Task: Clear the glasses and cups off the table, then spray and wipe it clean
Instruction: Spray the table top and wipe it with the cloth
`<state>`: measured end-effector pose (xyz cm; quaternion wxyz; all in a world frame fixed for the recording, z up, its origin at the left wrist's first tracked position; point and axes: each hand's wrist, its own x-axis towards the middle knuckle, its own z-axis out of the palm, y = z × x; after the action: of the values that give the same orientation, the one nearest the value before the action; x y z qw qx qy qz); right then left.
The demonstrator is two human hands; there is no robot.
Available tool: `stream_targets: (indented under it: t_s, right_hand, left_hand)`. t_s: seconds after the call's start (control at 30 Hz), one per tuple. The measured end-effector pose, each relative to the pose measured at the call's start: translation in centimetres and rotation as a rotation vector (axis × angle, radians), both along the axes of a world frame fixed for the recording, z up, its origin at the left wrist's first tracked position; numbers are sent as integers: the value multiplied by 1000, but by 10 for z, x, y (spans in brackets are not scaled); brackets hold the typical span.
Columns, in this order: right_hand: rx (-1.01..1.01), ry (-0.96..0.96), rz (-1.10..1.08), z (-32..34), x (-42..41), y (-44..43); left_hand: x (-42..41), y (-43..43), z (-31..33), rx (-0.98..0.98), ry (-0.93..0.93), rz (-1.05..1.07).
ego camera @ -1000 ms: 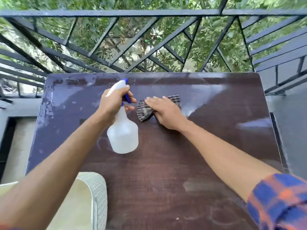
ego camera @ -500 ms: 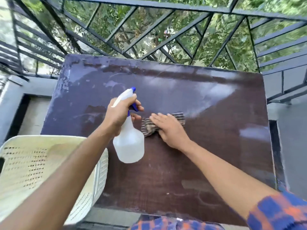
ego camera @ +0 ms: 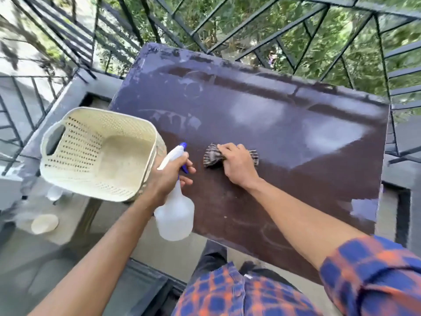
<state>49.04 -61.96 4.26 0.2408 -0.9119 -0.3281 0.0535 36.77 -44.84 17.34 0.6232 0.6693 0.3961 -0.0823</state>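
Note:
A dark brown table point(ego camera: 284, 137) fills the middle of the view, with pale wet streaks across its far half. My left hand point(ego camera: 167, 176) grips the neck of a clear spray bottle point(ego camera: 175, 215) with a blue trigger, held over the table's near left corner. My right hand point(ego camera: 237, 164) presses flat on a striped grey cloth point(ego camera: 210, 155) lying on the table just right of the bottle. No glasses or cups stand on the table.
A cream perforated basket point(ego camera: 95, 151) sits at the table's left edge. Below it on the floor stand a pale cup point(ego camera: 44, 223) and a blurred clear glass point(ego camera: 54, 192). Black metal railing point(ego camera: 250, 33) runs behind and beside the table, trees beyond.
The view has swung left and tilted down, bringing the basket and the floor into sight. Both hands keep their hold, bottle and cloth in about the same spot on the table.

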Motion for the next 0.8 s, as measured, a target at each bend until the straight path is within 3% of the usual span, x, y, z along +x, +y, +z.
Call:
stream_targets:
  t_s: [0.1, 0.2, 0.5, 0.8]
  right_hand:
    - [178, 303, -225, 18, 14, -20]
    - [365, 442, -388, 48, 23, -36]
    - [475, 606, -257, 76, -14, -61]
    - [508, 639, -248, 78, -39, -72]
  left_hand:
    - [-37, -13, -10, 37, 36, 70]
    - [-67, -25, -13, 27, 79, 113]
    - [-117, -37, -21, 109, 105, 253]
    - [-134, -54, -22, 150, 114, 194]
